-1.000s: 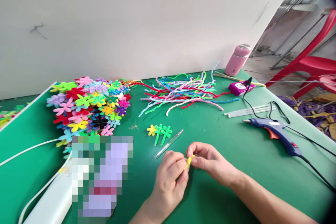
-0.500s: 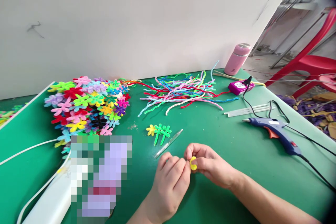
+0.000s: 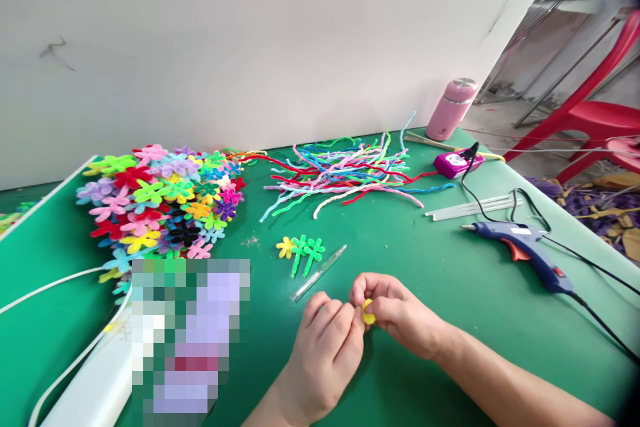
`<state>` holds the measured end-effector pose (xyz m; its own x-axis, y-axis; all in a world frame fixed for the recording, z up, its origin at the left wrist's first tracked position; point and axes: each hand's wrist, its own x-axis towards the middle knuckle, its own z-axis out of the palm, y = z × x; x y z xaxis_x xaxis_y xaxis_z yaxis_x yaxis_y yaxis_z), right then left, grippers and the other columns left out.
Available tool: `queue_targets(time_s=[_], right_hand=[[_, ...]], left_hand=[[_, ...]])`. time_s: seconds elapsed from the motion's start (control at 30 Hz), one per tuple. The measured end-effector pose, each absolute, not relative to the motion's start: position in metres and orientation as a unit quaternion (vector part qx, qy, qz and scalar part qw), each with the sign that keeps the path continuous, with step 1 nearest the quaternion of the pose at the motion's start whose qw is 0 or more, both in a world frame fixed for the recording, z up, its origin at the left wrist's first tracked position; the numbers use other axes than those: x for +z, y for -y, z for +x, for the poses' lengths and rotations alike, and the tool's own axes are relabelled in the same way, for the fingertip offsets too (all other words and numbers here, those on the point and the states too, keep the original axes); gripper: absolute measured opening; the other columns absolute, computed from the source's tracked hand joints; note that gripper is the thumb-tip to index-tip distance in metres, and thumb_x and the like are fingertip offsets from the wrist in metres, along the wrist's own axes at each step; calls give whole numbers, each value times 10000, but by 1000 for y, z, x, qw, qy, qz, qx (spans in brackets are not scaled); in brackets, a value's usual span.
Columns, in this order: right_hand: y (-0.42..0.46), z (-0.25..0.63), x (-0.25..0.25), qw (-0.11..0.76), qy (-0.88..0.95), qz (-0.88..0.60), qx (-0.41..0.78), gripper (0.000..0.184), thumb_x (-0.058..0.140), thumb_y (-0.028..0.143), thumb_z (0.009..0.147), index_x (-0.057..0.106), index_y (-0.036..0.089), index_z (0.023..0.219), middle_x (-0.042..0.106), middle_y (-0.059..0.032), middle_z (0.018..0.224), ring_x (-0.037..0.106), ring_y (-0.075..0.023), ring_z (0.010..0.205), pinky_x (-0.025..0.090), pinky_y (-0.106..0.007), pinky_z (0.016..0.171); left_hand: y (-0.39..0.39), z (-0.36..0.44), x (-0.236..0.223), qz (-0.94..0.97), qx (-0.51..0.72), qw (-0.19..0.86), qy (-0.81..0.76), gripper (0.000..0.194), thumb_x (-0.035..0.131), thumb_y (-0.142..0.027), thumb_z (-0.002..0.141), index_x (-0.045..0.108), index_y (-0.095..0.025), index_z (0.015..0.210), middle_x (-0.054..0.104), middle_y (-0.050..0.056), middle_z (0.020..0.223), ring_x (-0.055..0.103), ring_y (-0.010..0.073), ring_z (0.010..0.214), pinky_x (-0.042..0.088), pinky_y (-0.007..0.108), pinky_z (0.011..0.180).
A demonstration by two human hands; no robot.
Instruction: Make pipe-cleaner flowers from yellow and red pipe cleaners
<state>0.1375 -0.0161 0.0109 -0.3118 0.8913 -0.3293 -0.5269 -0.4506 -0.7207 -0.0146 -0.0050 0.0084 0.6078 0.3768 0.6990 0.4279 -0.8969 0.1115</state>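
Left hand and right hand pinch a yellow pipe cleaner, probably for steadiness — clear pen just beyond the left.

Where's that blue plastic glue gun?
In the head view, the blue glue gun lies on the green tabletop, right of the right hand, in front of the translucent sticks.

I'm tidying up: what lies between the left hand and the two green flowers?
In the head view, a transparent pen-like stick lies between the left hand and the green flowers.
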Motion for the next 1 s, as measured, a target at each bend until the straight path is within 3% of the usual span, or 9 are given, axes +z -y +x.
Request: queue_targets(time_s=[0.4, 0.57, 0.73, 1.0], right_hand=[[17, 136, 10, 462, 216, -350, 786, 93, 580, 118, 575, 553, 141, 661, 500, 38, 557, 416, -66, 492, 302, -189, 495], [16, 136, 8, 473, 221, -355, 775, 97, 635, 191, 656, 584, 139, 720, 532, 19, 607, 434, -70, 510, 314, -194, 514], [14, 139, 7, 483, 233, -374, 757, 148, 647, 250, 719, 622, 137, 812, 546, 8, 656, 452, -71, 536, 347, -194, 537], [13, 144, 9, 496, 375, -381, 684, 168, 645, 290, 766, 613, 143, 841, 605, -12, 721, 548, -110, 671, 422, -231, 650]], left_hand=[[6, -17, -1, -882, -401, -106, 224, 244, 496, 13, 754, 576, -121, 943, 649, 82, 808, 579, 179, 760, 443, 375, 779], [5, -11, 10, -790, -409, -298, 346, 165, 522, -33, 765, 558, -187, 811, 608, 24, 750, 568, 138, 692, 464, 251, 665], [3, -10, 15, -625, -377, -510, 455, 80, 557, -192, 792, 555, -177, 714, 524, -15, 653, 492, 104, 580, 392, 193, 513], [2, -8, 10, -407, -381, -718, 418, 115, 591, -234, 786, 566, -143, 721, 498, -16, 644, 424, 89, 605, 368, 211, 581]])
